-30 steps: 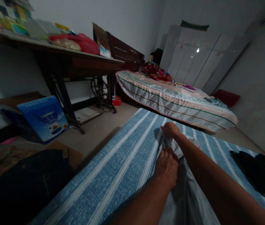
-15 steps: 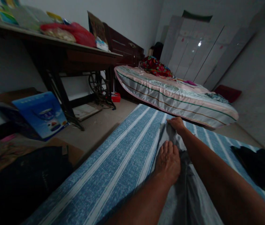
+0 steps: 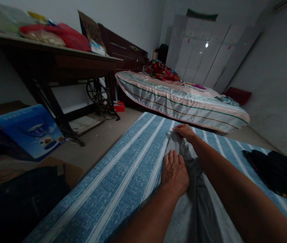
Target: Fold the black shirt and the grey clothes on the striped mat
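A grey garment (image 3: 196, 202) lies stretched along the blue and white striped bed cover (image 3: 123, 179) in front of me. My left hand (image 3: 175, 172) rests flat on the garment with its fingers stretched out, pressing the cloth down. My right hand (image 3: 186, 131) reaches further out and has its fingers closed on the far end of the grey garment, near the far edge of the striped bed.
A dark cloth (image 3: 277, 172) lies on the striped bed at the right. A second bed (image 3: 181, 98) with a striped quilt stands ahead, white wardrobes (image 3: 201, 57) behind it. At the left are a sewing-machine table (image 3: 57, 64), a blue box (image 3: 30, 133) and dark clothes (image 3: 19, 199).
My left hand slid a little forward and flattened on the garment. My right hand drew the far end outward, so the cloth lies straighter. The view shifted slightly to the right.
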A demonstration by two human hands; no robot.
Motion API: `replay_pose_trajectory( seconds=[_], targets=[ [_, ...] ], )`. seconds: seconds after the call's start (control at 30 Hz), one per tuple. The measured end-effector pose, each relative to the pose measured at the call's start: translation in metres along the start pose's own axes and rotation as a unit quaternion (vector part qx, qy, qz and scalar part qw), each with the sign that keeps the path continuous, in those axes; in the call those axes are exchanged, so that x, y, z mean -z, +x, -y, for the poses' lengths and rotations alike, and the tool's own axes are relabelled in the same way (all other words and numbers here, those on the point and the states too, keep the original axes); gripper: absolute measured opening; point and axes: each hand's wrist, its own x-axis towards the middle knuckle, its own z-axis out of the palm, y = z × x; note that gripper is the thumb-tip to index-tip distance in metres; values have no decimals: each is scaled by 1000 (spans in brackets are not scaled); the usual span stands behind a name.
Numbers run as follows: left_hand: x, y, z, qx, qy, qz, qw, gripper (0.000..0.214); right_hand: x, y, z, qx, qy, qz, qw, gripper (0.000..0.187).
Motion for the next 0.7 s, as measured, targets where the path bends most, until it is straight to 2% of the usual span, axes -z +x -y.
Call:
replay_pose_trajectory(
  seconds=[0.17,0.4,0.7],
  targets=[
    [-3,1,1,-4,5,-2,1000,50,-3,0,-1,-33,24,35,999,16],
    [1,1,0,-8,15,12,1000,50,-15,8,4,-74,9,30,997,23],
    [4,0,-1,-15,20,22,999,51,-11,5,14,-101,-27,12,994,25]
  ],
)
